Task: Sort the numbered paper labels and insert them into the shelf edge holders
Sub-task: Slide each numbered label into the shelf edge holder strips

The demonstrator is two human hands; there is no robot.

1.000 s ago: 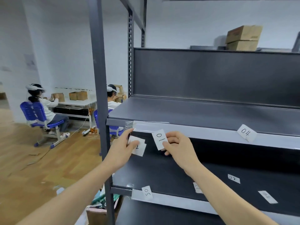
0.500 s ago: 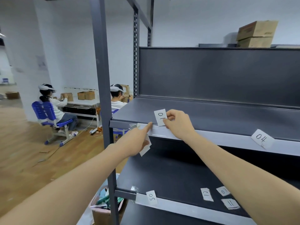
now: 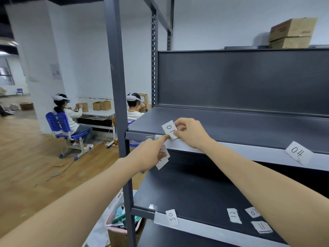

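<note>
Label "01" (image 3: 170, 129) is pinched between the thumb and fingers of the right hand (image 3: 191, 133), and its lower edge meets the clear holder strip (image 3: 231, 152) on the front edge of the upper shelf (image 3: 231, 125). The paper stands almost upright, a little tilted. The left hand (image 3: 148, 155) is just below and to the left — its index finger is stretched out and the tip touches the strip right beside the lower corner of the label, while the other fingers are curled around a few spare paper labels (image 3: 163, 159) kept against the palm. The numbers on these are hidden by the fingers.

Further right on the same strip sits label "04" (image 3: 297, 152), tilted. On the lower shelf's edge strip (image 3: 195, 229), label "05" (image 3: 172, 217) is inserted near the left end. Three loose labels lie on the lower shelf surface close to the right forearm — "12" (image 3: 234, 215), "11" (image 3: 261, 227), and one more (image 3: 252, 212) whose number I cannot read surely.

Behind the grey shelf post (image 3: 117, 104), two seated persons (image 3: 67, 118) work at a white table (image 3: 99, 114). Cardboard boxes (image 3: 292, 32) stand on top of the rack.
</note>
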